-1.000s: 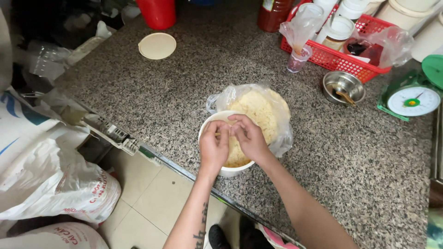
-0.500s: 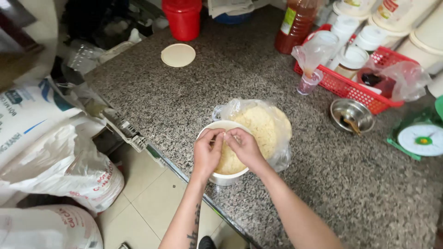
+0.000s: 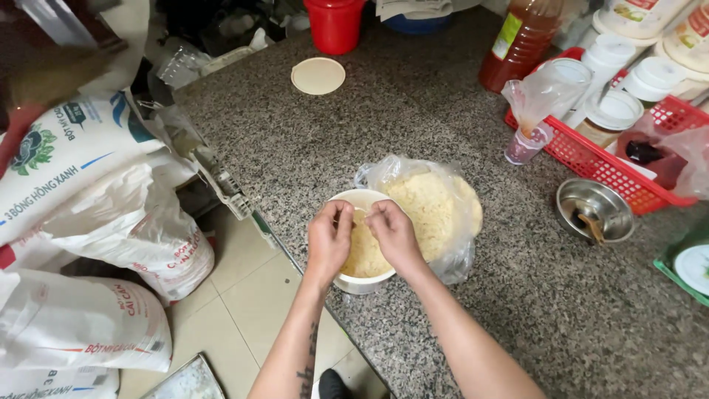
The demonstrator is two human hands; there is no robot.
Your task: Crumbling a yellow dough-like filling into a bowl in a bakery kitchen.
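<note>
A white round bowl (image 3: pixel 356 200) stands near the front edge of the speckled granite counter (image 3: pixel 413 111), filled with pale yellow crumbly dough (image 3: pixel 363 250). Both hands are over it, fingertips meeting at the middle. My left hand (image 3: pixel 329 240) pinches the dough with bent fingers. My right hand (image 3: pixel 394 235) does the same, close beside it. Right behind the bowl lies a clear plastic bag (image 3: pixel 436 207) holding more of the same yellow dough.
A flat round dough disc (image 3: pixel 318 75) lies at the back by a red bucket (image 3: pixel 334 24). At right: a red basket (image 3: pixel 628 159) with white lidded tubs, a small steel bowl (image 3: pixel 595 209), an amber bottle (image 3: pixel 520 44), a green scale (image 3: pixel 687 266). Flour sacks (image 3: pixel 88 222) crowd the floor at left.
My hands stayed over the bowl, working the dough. The camera view shifted, so the counter things sit lower and further right in view.
</note>
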